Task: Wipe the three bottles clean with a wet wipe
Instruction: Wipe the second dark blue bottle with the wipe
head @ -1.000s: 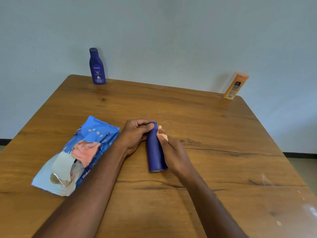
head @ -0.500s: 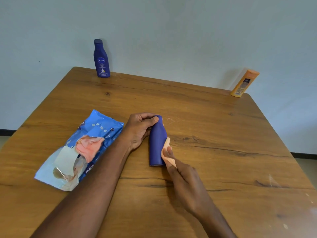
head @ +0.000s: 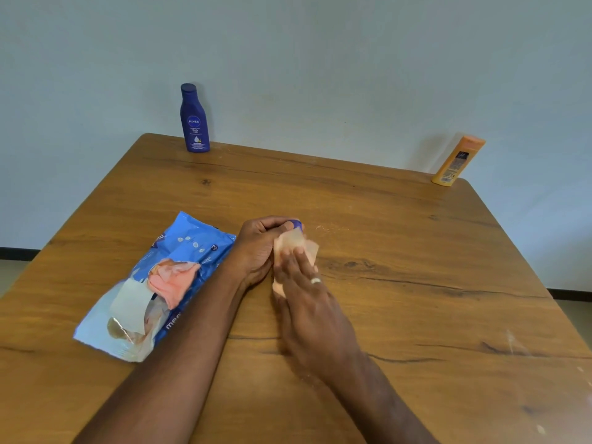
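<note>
Right hand (head: 307, 283) w/ wipe (head: 290, 246) moved up from bottle's (head: 297, 224) side, now pressed flat over it; left hand (head: 256, 248) clamped on it, lying mid-counter (head: 416, 251). First bottle prob. near done.

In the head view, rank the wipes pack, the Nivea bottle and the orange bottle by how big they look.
1. wipes pack, clearly largest, though it also lies nearest the camera.
2. Nivea bottle and orange bottle: they look much alike at the table's far edge, so I won't rank them.
</note>
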